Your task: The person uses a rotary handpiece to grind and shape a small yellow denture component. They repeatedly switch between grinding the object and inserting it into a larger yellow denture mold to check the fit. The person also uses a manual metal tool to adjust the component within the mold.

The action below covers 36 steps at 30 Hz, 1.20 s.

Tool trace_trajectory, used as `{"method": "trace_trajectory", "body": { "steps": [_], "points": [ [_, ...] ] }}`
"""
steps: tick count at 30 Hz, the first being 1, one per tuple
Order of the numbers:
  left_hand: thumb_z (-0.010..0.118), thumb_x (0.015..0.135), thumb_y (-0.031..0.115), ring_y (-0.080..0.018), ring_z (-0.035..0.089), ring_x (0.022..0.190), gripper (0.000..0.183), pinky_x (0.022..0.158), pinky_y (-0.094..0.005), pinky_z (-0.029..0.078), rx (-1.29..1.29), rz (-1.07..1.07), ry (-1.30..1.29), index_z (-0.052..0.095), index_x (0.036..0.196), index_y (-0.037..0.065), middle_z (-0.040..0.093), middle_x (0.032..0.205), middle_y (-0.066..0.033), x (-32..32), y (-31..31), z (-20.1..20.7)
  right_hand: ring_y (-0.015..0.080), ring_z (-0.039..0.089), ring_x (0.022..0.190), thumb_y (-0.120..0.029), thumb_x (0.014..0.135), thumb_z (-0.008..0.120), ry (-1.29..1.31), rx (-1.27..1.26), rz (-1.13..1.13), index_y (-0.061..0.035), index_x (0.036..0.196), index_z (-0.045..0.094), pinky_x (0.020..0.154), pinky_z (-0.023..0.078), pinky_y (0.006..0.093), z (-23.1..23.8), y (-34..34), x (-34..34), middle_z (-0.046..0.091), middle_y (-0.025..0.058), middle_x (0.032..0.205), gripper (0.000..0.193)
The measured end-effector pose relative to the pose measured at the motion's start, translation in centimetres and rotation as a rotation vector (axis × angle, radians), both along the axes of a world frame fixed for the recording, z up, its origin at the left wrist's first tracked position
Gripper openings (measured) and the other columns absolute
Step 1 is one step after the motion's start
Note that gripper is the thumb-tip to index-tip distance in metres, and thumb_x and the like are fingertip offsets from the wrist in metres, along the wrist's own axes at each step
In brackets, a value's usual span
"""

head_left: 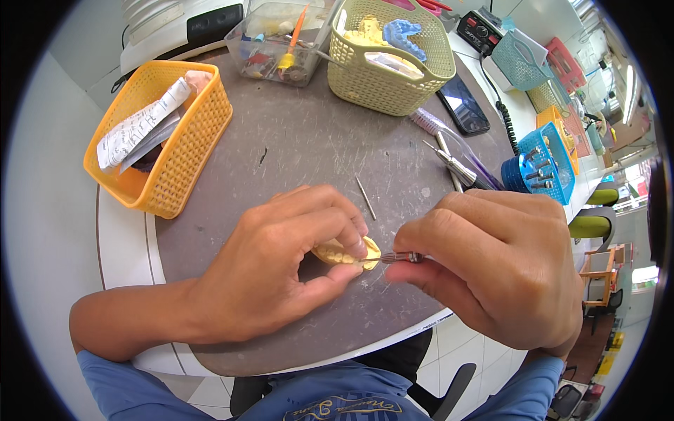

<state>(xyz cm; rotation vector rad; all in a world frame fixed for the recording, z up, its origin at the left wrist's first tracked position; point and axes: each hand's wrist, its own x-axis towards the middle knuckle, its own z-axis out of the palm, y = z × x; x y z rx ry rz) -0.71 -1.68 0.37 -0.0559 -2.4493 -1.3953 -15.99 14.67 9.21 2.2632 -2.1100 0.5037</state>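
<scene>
My left hand (288, 256) is closed around a yellow dental cast (373, 254) with a row of teeth, just above the grey-brown work surface (295, 161). Its thumb and fingers grip the cast's edges and hide part of it. Between the fingers of my right hand (495, 259) is a slim metal dental carving tool (404, 257) with a reddish-brown handle. The tool's thin tip meets the cast near my left fingertips. Beyond the cast, a small metal rod or bur (366, 198) lies on the surface.
An orange basket (200, 151) with papers stands at left. At the back are a clear bin (263, 70) with tools and a green basket (372, 88) of casts. A phone (463, 105), a handpiece (456, 167), a toothbrush (430, 123) and a blue basket (558, 165) lie to the right.
</scene>
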Motion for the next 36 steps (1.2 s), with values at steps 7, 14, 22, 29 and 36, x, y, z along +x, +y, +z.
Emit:
{"method": "trace_trajectory", "body": {
  "steps": [7, 14, 22, 29, 36],
  "points": [
    [0.079, 0.078, -0.003, -0.0213, 0.068, 0.093, 0.02, 0.08, -0.0307, 0.053, 0.0, -0.021, 0.025, 0.064, 0.091, 0.002, 0.068, 0.107, -0.0109, -0.2, 0.1, -0.1, 0.0206, 0.069, 0.061, -0.008, 0.073, 0.085, 0.047, -0.072, -0.026, -0.0023, 0.088, 0.071, 0.051, 0.051, 0.0303, 2.4, 1.1, 0.5, 0.071, 0.008, 0.074, 0.022],
    [0.08, 0.076, -0.004, -0.0216, 0.069, 0.096, 0.023, 0.081, -0.0318, 0.054, 0.004, 0.005, -0.007, 0.064, 0.091, 0.002, 0.068, 0.109, -0.0113, 0.2, 0.0, -0.4, 0.0204, 0.069, 0.061, -0.007, 0.074, 0.085, -0.048, 0.013, 0.033, -0.0041, 0.088, 0.072, 0.051, 0.051, 0.0296, 0.2, 0.9, -0.5, 0.072, 0.0077, 0.076, 0.02],
    [0.081, 0.075, -0.003, -0.0226, 0.069, 0.097, 0.024, 0.081, -0.0319, 0.055, -0.016, -0.003, 0.031, 0.063, 0.09, 0.002, 0.069, 0.109, -0.0117, -0.1, -0.1, -0.4, 0.0206, 0.069, 0.062, -0.008, 0.074, 0.085, -0.072, 0.003, 0.04, -0.0039, 0.089, 0.072, 0.052, 0.051, 0.0296, 0.0, 0.7, -0.3, 0.071, 0.0073, 0.076, 0.02],
    [0.082, 0.076, -0.002, -0.0217, 0.07, 0.095, 0.024, 0.08, -0.0311, 0.055, -0.025, 0.0, 0.035, 0.064, 0.09, 0.002, 0.069, 0.109, -0.0118, 0.1, -0.1, -0.2, 0.0209, 0.069, 0.062, -0.009, 0.073, 0.085, -0.03, 0.049, 0.053, -0.0039, 0.089, 0.072, 0.052, 0.051, 0.0298, 0.3, 0.5, -0.3, 0.071, 0.0074, 0.075, 0.021],
    [0.081, 0.077, -0.002, -0.0206, 0.07, 0.093, 0.021, 0.078, -0.0305, 0.055, -0.005, -0.011, 0.02, 0.065, 0.09, 0.002, 0.069, 0.109, -0.0116, 0.0, -0.1, -0.2, 0.021, 0.069, 0.061, -0.009, 0.073, 0.085, -0.03, 0.024, 0.029, -0.0044, 0.088, 0.072, 0.052, 0.051, 0.0297, 0.2, 0.6, -0.3, 0.071, 0.0071, 0.075, 0.02]
  ]
}}
